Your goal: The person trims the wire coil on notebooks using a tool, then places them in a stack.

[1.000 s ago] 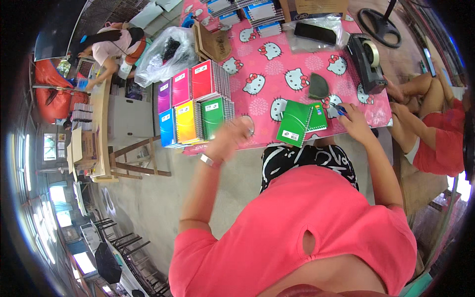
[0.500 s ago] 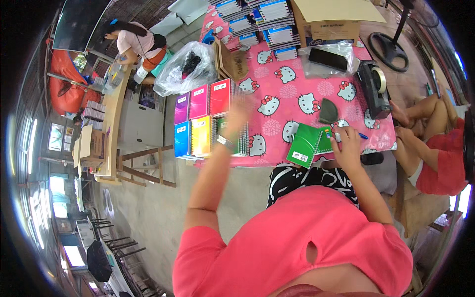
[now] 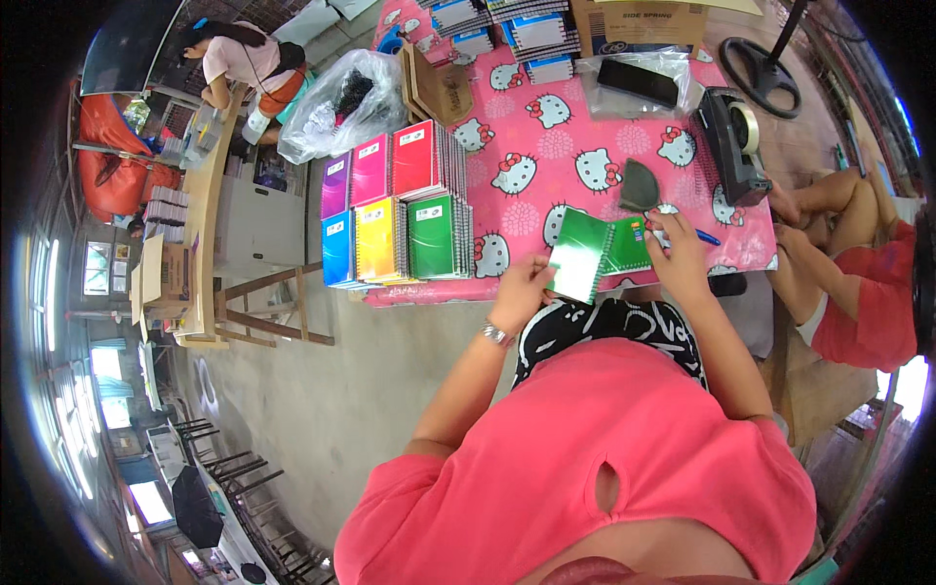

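Note:
Two green spiral notebooks are at the table's near edge, the left notebook (image 3: 577, 255) tilted and shiny with glare, partly over the right notebook (image 3: 627, 246). My left hand (image 3: 526, 291) pinches the left notebook's outer edge, its fingertips partly hidden. My right hand (image 3: 680, 255) holds the right notebook at its right side, thumb and fingers on the cover. A blue pen (image 3: 708, 237) lies beyond those fingers. Farther up the cloth rests a dark green, rounded flat piece (image 3: 640, 185). To the left stand notebook stacks in several colours, with a green stack (image 3: 434, 237) nearest.
A black tape dispenser (image 3: 733, 156) and a bagged phone (image 3: 637, 83) sit at the right. More notebook piles (image 3: 538, 29) and a cardboard box (image 3: 639, 27) occupy the far side. A seated person (image 3: 863, 283) is close by on the right; another person (image 3: 244, 63) works at the far left.
My left hand has come from the stacks at left to the green notebook's edge. The left notebook has tilted and catches glare. The green stack, earlier covered by my arm, now shows.

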A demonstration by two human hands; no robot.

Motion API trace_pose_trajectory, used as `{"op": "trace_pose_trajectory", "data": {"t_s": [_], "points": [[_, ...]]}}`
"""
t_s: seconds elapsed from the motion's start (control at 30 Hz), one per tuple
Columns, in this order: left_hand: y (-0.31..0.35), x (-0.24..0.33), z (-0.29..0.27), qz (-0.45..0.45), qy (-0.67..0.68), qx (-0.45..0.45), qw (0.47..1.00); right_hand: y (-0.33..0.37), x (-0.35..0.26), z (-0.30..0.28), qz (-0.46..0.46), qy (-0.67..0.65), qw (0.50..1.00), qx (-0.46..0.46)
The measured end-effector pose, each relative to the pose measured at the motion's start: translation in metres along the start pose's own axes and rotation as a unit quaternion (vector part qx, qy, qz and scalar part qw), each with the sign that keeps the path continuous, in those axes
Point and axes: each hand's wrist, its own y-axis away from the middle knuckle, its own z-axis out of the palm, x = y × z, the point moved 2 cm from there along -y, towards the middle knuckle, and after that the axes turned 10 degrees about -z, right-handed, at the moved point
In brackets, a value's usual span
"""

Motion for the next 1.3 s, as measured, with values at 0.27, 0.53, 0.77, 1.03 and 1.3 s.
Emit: {"op": "trace_pose_trajectory", "data": {"t_s": [0.27, 0.53, 0.77, 1.03, 1.3], "points": [[0.055, 0.03, -0.125, 0.064, -0.039, 0.319, 0.945, -0.011, 0.005, -0.009, -0.01, 0.012, 1.0, 0.0], [0.049, 0.034, -0.098, 0.175, -0.507, 0.453, 0.712, -0.029, 0.043, -0.02, -0.026, 0.09, 0.995, 0.025], [0.031, 0.017, -0.105, 0.163, -0.541, 0.427, 0.706, -0.067, 0.107, -0.036, 0.022, 0.313, 0.949, 0.035], [0.028, 0.011, -0.113, 0.166, -0.519, 0.43, 0.72, -0.081, 0.13, -0.01, 0.021, 0.417, 0.907, -0.056], [0.026, 0.024, -0.085, 0.224, -0.485, 0.462, 0.708, -0.087, 0.09, -0.035, 0.033, 0.326, 0.945, -0.011]]}}
